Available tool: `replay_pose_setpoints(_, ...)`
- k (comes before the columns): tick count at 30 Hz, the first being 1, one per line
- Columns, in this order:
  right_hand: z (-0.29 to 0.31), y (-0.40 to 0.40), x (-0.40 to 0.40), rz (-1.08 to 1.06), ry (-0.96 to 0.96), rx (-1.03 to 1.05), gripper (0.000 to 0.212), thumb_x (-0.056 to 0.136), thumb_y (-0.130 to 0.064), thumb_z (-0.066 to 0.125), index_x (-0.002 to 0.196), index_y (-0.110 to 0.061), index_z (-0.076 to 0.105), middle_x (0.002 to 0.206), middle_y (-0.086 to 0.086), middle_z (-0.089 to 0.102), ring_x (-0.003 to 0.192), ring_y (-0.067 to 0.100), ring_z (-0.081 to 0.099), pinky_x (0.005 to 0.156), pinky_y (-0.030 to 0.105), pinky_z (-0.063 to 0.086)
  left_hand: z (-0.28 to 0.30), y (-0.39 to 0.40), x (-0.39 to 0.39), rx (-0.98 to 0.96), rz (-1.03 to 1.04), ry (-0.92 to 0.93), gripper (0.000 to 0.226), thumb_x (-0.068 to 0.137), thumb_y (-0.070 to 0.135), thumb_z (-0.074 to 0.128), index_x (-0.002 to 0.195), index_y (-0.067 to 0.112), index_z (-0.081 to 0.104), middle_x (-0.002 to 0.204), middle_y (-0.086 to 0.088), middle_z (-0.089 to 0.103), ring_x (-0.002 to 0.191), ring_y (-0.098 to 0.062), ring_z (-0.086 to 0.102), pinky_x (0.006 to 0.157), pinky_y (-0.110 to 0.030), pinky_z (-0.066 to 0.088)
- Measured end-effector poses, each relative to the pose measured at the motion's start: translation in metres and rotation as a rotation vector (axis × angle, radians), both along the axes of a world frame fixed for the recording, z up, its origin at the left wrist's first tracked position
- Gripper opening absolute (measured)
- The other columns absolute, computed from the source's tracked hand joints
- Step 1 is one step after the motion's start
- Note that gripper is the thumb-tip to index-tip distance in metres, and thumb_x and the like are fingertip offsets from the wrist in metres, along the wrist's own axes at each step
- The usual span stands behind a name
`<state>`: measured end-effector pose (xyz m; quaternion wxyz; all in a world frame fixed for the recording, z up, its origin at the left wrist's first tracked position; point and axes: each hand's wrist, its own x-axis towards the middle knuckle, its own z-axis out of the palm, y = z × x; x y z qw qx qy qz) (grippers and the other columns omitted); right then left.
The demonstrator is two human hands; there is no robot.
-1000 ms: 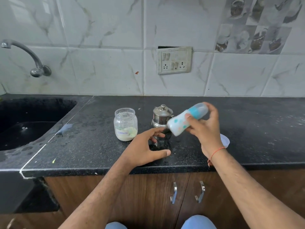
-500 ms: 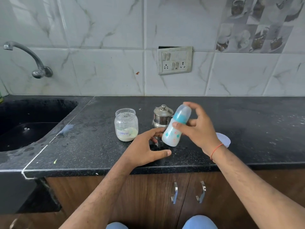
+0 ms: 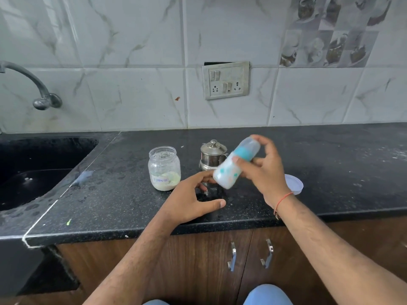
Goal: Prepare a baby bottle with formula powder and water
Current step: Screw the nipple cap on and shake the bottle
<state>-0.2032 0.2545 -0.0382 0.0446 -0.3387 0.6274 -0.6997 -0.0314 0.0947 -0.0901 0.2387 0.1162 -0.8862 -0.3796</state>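
Note:
My right hand grips a capped baby bottle with a teal collar and milky white liquid inside, held tilted above the black counter; the bottle looks motion-blurred. My left hand rests open on the counter just below it, fingers spread and holding nothing. An open glass jar with pale formula powder and a handwritten label stands to the left. A small lidded steel jug stands behind the bottle, partly hidden by it.
A white round lid lies on the counter behind my right wrist. A dark sink with a curved tap is at the left. A switch and socket plate sits on the tiled wall. Cabinet doors with handles are below.
My right hand has swung the bottle from steeply tilted to more upright and back to tilted, in a shaking motion. My left hand has stayed in place on the counter.

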Motion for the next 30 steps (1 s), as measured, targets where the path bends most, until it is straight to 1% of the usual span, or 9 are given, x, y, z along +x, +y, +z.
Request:
replay_pose_setpoints(2, -0.001, 0.001, -0.004, -0.023, -0.1, -0.099, 0.064, 0.086, -0.014, 0.087, 0.135, -0.036, 0.052, 0.103, 0.011, 0.081, 0.097, 0.029, 0.08, 0.069, 0.039, 0.065, 0.0, 0.0, -0.001, 0.005, 0.001, 0.006, 0.079, 0.079, 0.054, 0.096, 0.147, 0.054, 0.056, 0.129, 0.038, 0.068, 0.112, -0.002, 0.068, 0.111, -0.036, 0.056)
replay_pose_setpoints(5, 0.004, 0.0, 0.003, 0.029, 0.081, 0.081, 0.067, 0.078, -0.026, 0.091, 0.13, -0.047, 0.055, 0.093, 0.009, 0.082, 0.092, 0.029, 0.081, 0.078, 0.051, 0.066, -0.001, 0.0, 0.0, 0.001, -0.005, 0.015, 0.079, 0.078, 0.057, 0.095, 0.145, 0.059, 0.055, 0.129, 0.038, 0.068, 0.111, -0.002, 0.068, 0.109, -0.036, 0.058)
replay_pose_setpoints(9, 0.005, -0.001, 0.004, 0.001, -0.18, -0.166, 0.064, 0.088, -0.008, 0.085, 0.137, -0.032, 0.052, 0.109, 0.009, 0.079, 0.101, 0.031, 0.079, 0.077, 0.048, 0.067, -0.001, 0.0, 0.0, -0.008, 0.004, 0.007, 0.079, 0.079, 0.055, 0.095, 0.147, 0.052, 0.057, 0.127, 0.041, 0.067, 0.111, -0.001, 0.068, 0.108, -0.033, 0.056)
replay_pose_setpoints(12, -0.009, -0.004, 0.01, 0.1, 0.059, 0.147, 0.069, 0.077, -0.027, 0.093, 0.131, -0.047, 0.055, 0.095, 0.008, 0.083, 0.092, 0.028, 0.081, 0.081, 0.057, 0.066, -0.001, -0.001, -0.001, -0.014, 0.009, 0.002, 0.072, 0.08, 0.051, 0.096, 0.141, 0.056, 0.057, 0.125, 0.037, 0.07, 0.114, -0.002, 0.07, 0.106, -0.028, 0.057)
replay_pose_setpoints(16, -0.012, -0.005, 0.026, 0.028, 0.185, 0.183, 0.068, 0.079, -0.037, 0.093, 0.132, -0.052, 0.052, 0.086, 0.0, 0.082, 0.084, 0.014, 0.08, 0.082, 0.048, 0.066, -0.002, -0.002, -0.002, -0.003, 0.025, -0.044, 0.062, 0.083, 0.058, 0.09, 0.139, 0.043, 0.065, 0.121, 0.027, 0.076, 0.114, 0.002, 0.072, 0.105, -0.033, 0.059)
replay_pose_setpoints(19, -0.008, -0.004, 0.032, 0.071, 0.248, 0.193, 0.084, 0.08, -0.039, 0.092, 0.147, -0.052, 0.044, 0.097, -0.01, 0.083, 0.09, 0.007, 0.079, 0.088, 0.041, 0.065, -0.001, -0.001, 0.001, 0.048, 0.035, -0.032, 0.068, 0.083, 0.062, 0.084, 0.143, 0.035, 0.067, 0.124, 0.023, 0.078, 0.116, -0.001, 0.073, 0.105, -0.041, 0.061)
replay_pose_setpoints(22, -0.009, -0.002, 0.03, 0.197, 0.201, 0.225, 0.109, 0.082, -0.035, 0.092, 0.159, -0.059, 0.019, 0.111, -0.01, 0.081, 0.102, 0.011, 0.076, 0.102, 0.041, 0.059, 0.004, 0.004, 0.004, 0.081, 0.013, 0.003, 0.065, 0.089, 0.06, 0.078, 0.147, 0.032, 0.067, 0.123, 0.018, 0.08, 0.111, -0.008, 0.076, 0.098, -0.045, 0.064)
replay_pose_setpoints(25, -0.011, 0.001, 0.029, 0.318, 0.223, 0.285, 0.121, 0.086, -0.024, 0.089, 0.161, -0.06, 0.002, 0.125, -0.01, 0.076, 0.113, 0.011, 0.073, 0.106, 0.047, 0.057, 0.005, 0.004, 0.004, 0.079, -0.042, 0.038, 0.062, 0.098, 0.057, 0.072, 0.153, 0.031, 0.061, 0.126, 0.014, 0.079, 0.11, -0.018, 0.077, 0.093, -0.051, 0.063)
replay_pose_setpoints(30, -0.002, 0.003, 0.026, 0.379, 0.223, 0.24, 0.119, 0.092, -0.014, 0.083, 0.162, -0.059, -0.002, 0.131, -0.002, 0.075, 0.117, 0.018, 0.075, 0.107, 0.052, 0.056, 0.002, 0.003, 0.001, 0.162, -0.089, 0.042, 0.084, 0.099, 0.048, 0.072, 0.17, 0.031, 0.031, 0.126, 0.009, 0.082, 0.112, -0.026, 0.076, 0.097, -0.045, 0.058)
